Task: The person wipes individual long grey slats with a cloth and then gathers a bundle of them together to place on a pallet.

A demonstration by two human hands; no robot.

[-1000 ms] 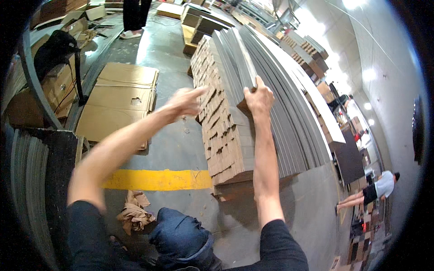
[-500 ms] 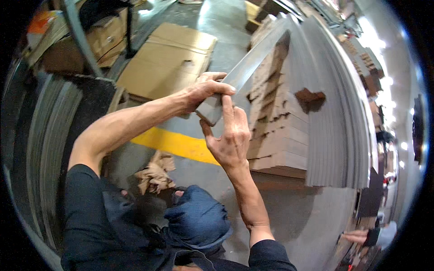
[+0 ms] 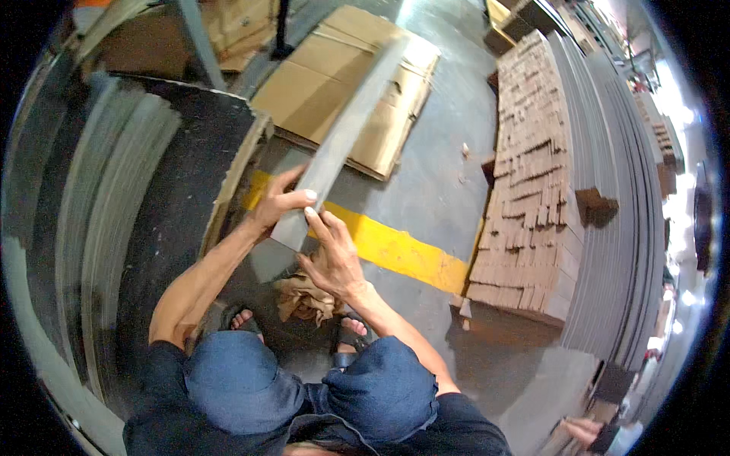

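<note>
A long, flat grey plank [image 3: 344, 125] reaches away from me, its near end between my hands. My left hand [image 3: 278, 207] grips its left side, with the thumb lying over the top face. At the right edge of that near end is my right hand [image 3: 337, 262], fingers against the side and thumb by the lower corner. The plank's far end is above a flattened cardboard box [image 3: 304, 95] on the floor. To my left stands a pile of grey planks [image 3: 125, 171] on a black surface [image 3: 171, 220].
A tall stack of planks with brown ends [image 3: 525, 190] stands on the right. A yellow floor stripe [image 3: 403, 247] crosses ahead of my feet. Crumpled brown paper [image 3: 304, 296] lies between them. A grey metal post [image 3: 199, 45] rises at the upper left. Another person's hand [image 3: 584, 432] shows at the lower right.
The plank and both my hands have swung left, from beside the right-hand stack to over the cardboard. The view has shifted too, and my knees and feet now show more fully.
</note>
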